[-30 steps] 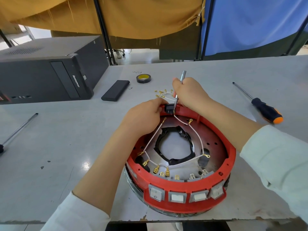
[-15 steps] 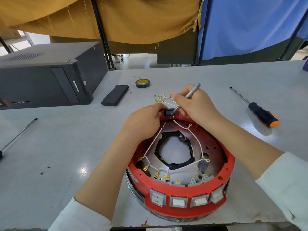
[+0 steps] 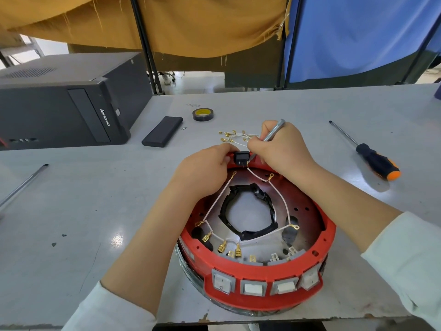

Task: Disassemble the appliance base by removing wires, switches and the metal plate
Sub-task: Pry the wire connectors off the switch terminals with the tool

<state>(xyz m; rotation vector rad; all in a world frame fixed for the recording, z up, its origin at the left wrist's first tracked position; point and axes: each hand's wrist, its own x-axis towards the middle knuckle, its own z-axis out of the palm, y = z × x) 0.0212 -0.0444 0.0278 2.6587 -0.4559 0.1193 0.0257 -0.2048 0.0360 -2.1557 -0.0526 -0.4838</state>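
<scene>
The red round appliance base [image 3: 329, 232] lies on the grey table, its metal plate [image 3: 303, 211] and white wires [image 3: 282, 201] exposed inside. Several grey rocker switches [image 3: 253, 288] line its near rim. At the far rim sits a black switch [image 3: 241, 156]. My left hand [image 3: 202, 173] grips the rim beside that switch, thumb against it. My right hand [image 3: 281, 149] holds a thin silver tool [image 3: 274, 132] like a pen, with its tip at the switch's right side.
Loose white wires with brass terminals [image 3: 232, 137] lie just beyond the base. An orange-black screwdriver [image 3: 372, 156] lies to the right, a tape roll [image 3: 202, 114] and black flat case [image 3: 162, 131] behind, a computer tower [image 3: 62, 103] at left, a metal rod [image 3: 22, 185] at the left edge.
The silver tool has tilted from near upright to slanting right, its tip staying at the black switch. My left hand keeps its hold on the rim.
</scene>
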